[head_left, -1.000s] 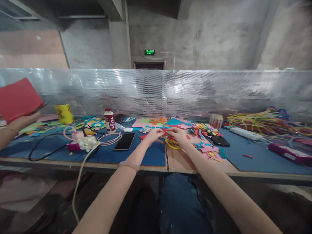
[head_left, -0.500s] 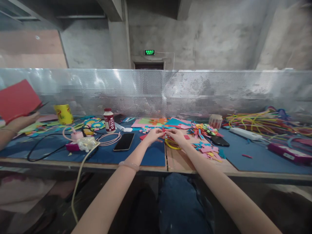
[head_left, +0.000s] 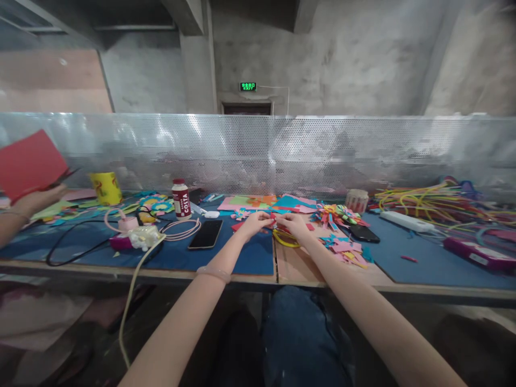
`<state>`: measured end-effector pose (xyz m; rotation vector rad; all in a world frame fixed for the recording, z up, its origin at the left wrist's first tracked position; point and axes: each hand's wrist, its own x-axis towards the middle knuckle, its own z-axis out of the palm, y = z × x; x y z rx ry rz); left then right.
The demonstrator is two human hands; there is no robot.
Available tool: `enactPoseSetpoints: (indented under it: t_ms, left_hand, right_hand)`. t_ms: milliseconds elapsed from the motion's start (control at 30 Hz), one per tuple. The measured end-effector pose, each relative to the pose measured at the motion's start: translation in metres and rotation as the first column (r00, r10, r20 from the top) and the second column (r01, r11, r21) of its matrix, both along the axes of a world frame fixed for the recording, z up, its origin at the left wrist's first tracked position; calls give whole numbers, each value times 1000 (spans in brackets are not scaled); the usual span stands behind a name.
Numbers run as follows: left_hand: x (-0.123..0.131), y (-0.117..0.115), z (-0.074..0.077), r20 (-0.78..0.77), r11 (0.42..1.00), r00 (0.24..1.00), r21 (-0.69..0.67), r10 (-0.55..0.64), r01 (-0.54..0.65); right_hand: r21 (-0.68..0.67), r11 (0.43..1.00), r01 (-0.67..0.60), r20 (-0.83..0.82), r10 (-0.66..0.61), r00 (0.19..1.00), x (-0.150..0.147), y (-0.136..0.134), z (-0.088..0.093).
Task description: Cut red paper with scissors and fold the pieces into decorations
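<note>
Over the middle of the table, my left hand and my right hand meet, fingers pinched on either side of a small piece of red paper. Its exact shape is too small to make out. Just below my right hand lies a yellow loop that looks like a pair of scissors' handles or a ring, partly hidden. To the right are a heap of colourful folded paper pieces and pink and blue paper strips. Behind my hands lie flat coloured sheets.
A black phone, a red-capped bottle and a power strip with cables stand to the left. At far left a co-worker's hand holds red paper and scissors. Coloured pipe cleaners lie right.
My fingers have shifted slightly around the red paper, and a bit more of it shows. The co-worker's hand has barely moved.
</note>
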<state>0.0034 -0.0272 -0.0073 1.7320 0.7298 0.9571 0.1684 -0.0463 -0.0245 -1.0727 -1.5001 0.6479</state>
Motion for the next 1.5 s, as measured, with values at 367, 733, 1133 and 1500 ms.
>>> enactPoseSetpoints:
  t_ms: [367,733,1133,1500]
  left_hand:
    - [-2,7,-3,136,997,991,-76,-21,32]
    - [-1,-1,1,6,1000,1000,-2,-5,5]
    - [6,2,3,-22,835,976,523,215,-172]
    - [9,-12,18,175,953,981,275,83,-130]
  right_hand:
    - [2,998,-60,-4,60,998,-11,-11,8]
    - [8,996,-89,-88,89,992,-10,-8,6]
    - [35,982,-183,-15,184,983,-5,2,-1]
    - [194,975,-106,241,57,969,0,-24,34]
